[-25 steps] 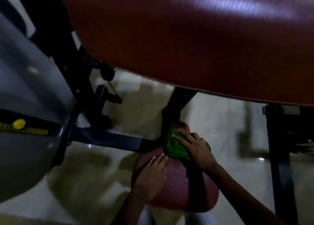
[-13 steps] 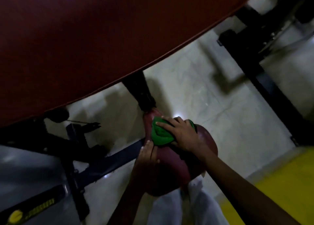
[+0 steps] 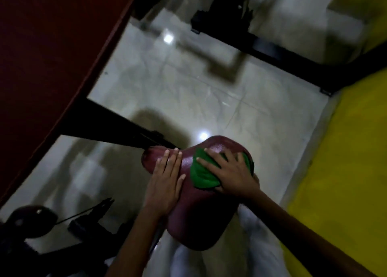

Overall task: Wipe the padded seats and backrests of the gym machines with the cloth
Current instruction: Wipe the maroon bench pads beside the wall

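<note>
Your right hand (image 3: 232,173) lies with spread, straight fingers pressing the green cloth (image 3: 202,175) flat onto the maroon padded seat (image 3: 199,218), low and right of centre in the frame. Your left hand (image 3: 165,184) rests flat beside it on the seat's left half, fingers straight and together, holding nothing. A black frame bar (image 3: 117,126) meets the seat's upper left end. A large dark red pad (image 3: 48,46) fills the upper left. Pale glossy floor tiles (image 3: 188,88) lie beneath, with a yellow floor strip (image 3: 345,161) along the right edge.
</note>
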`<state>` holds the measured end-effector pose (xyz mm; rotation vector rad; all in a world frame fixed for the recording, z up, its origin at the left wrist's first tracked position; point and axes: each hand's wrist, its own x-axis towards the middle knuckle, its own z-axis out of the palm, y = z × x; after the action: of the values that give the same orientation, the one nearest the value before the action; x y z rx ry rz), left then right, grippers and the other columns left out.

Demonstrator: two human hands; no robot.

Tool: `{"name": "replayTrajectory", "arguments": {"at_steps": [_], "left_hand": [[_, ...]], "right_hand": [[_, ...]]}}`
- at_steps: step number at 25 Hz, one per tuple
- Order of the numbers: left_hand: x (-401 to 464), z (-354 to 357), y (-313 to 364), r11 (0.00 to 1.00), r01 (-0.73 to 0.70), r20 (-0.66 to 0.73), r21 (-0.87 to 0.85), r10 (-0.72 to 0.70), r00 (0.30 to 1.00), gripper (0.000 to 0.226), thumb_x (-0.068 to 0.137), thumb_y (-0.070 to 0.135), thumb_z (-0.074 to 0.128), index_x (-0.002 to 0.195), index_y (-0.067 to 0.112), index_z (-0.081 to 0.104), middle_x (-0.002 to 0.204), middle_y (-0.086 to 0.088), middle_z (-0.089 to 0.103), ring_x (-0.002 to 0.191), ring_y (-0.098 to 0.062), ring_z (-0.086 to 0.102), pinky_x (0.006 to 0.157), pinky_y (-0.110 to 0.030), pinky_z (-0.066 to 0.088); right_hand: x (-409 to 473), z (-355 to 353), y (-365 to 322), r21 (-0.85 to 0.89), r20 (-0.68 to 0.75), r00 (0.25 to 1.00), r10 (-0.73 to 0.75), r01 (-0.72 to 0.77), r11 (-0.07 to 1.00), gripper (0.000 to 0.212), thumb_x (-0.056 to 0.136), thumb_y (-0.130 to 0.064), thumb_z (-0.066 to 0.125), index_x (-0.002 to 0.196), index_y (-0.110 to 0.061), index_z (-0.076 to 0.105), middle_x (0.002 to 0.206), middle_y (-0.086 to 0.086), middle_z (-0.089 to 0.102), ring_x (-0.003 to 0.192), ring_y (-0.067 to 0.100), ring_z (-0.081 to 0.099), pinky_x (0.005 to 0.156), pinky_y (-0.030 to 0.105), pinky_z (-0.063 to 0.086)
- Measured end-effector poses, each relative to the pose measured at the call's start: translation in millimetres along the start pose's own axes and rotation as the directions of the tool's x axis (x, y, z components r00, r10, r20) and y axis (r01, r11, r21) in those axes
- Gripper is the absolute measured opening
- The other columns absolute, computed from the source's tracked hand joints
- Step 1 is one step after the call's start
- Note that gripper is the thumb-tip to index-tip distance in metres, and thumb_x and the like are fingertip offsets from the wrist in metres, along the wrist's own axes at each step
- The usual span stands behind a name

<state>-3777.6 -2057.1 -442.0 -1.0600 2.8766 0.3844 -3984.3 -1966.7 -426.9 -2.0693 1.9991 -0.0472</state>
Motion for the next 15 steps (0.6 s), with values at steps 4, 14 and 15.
{"name": "replayTrajectory", "arguments": {"at_steps": [4,14,15], "left_hand": [[2.5,1.8,-28.7,0.976,-0.202,0.101,0.085,0.194,0.976,0.055,0.101,0.036,0.026,0.149,0.009,0.024,0.153,-0.017,0.028,0.142,-0.033,0.026,0.111,-0.048,0.029],[4.5,0.4,-31.0,0.962,-0.239,0.003,0.132,0.241,0.971,0.054,0.1,0.036,0.028,0.147,0.011,0.034,0.149,-0.013,0.037,0.136,-0.034,0.036,0.11,-0.045,0.032],[4.0,1.7,-30.7,0.96,-0.238,-0.02,0.147,0.243,0.97,0.053,0.1,0.036,0.028,0.147,0.012,0.034,0.15,-0.011,0.036,0.136,-0.033,0.036,0.109,-0.044,0.031]], "right_hand": [[12.1,-9.7,15.1,0.151,-0.076,0.918,0.388,-0.374,0.915,0.069,0.075,-0.046,0.057,0.14,-0.031,0.038,0.14,0.002,0.046,0.111,0.034,0.048,0.08,0.042,0.038],[-5.5,-0.9,10.7,0.132,-0.086,0.84,0.536,-0.523,0.842,0.074,0.075,-0.027,0.068,0.143,-0.025,0.039,0.144,0.003,0.043,0.113,0.036,0.043,0.08,0.043,0.038],[-4.2,1.8,10.4,0.217,-0.066,0.741,0.668,-0.643,0.734,0.072,0.078,-0.027,0.065,0.144,-0.023,0.036,0.144,0.003,0.041,0.115,0.035,0.041,0.083,0.042,0.037]]}}
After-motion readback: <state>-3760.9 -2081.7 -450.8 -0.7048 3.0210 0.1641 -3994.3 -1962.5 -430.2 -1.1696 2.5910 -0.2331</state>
